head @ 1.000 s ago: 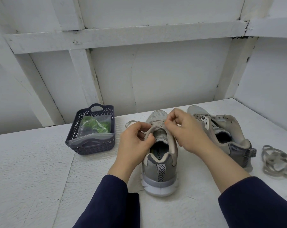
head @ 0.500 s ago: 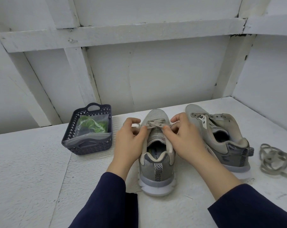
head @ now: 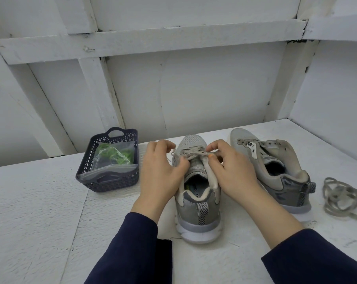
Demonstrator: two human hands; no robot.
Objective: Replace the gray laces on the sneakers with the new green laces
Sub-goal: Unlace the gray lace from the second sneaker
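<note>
A gray mesh sneaker [head: 198, 203] with a white sole stands upright in the middle of the white textured tabletop [head: 40, 212], heel towards the person and toe towards the white boarded wall [head: 194, 89]. A flat gray lace [head: 194, 153] crosses only its front eyelets, near the toe; the eyelets behind that are bare and the tongue shows.

Both hands are at that lace, one on each side of the shoe and a little apart. The left hand [head: 161, 173] lies against the sneaker's left side with its fingers curled. Its thumb rests by the left eyelet row, and a strand of the lace runs in under its fingers. The right hand [head: 233, 171] lies against the right side and pinches the lace between thumb and forefinger just above the right eyelet row. Dark blue sleeves [head: 317, 257] cover both forearms.

A second gray sneaker [head: 276, 173] stands just right of the right hand, angled outwards, with empty eyelets and no lace. Farther right, near the edge of the view, a loose gray lace [head: 341, 198] lies in a tangled heap on the tabletop, well apart from both hands.

Left of the left hand, near but not touching it, sits a dark slotted plastic basket [head: 112, 181] with a handle opening. It holds a clear plastic bag [head: 104, 171] with the bright green laces [head: 114, 154] bunched inside.
</note>
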